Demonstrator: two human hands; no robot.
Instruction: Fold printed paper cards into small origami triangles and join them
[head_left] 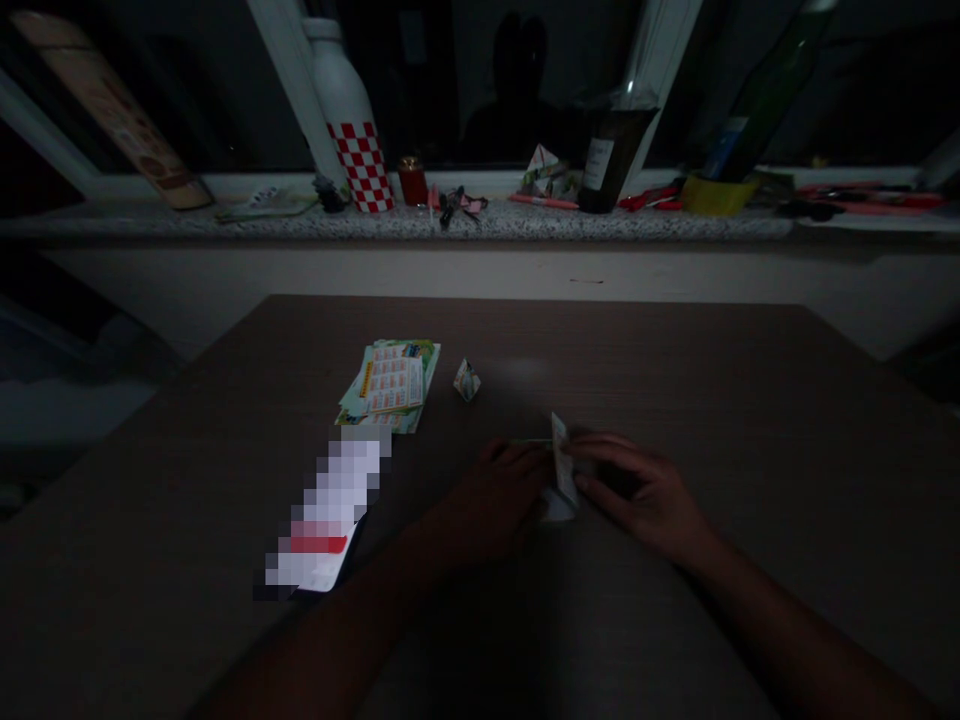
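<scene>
A printed paper sheet (564,465) lies on the table, with one flap standing up along a crease. My right hand (641,490) has this raised flap between its thumb and fingers, at the right side. On the left, my left hand (499,495) presses the lower part of the sheet to the table, fingers bent and close together; much of the sheet is hidden under it. Beyond my left hand sits a small folded paper piece (466,381) with a pointed top. A stack of printed leaflets (394,385) rests farther left.
A phone (330,520) with its screen lit lies left of my left arm. Along the back, a granite windowsill (495,220) carries a white bottle with red checks (360,150), a dark cup (611,155), a green bottle (772,90), a small red jar (412,182) and pens.
</scene>
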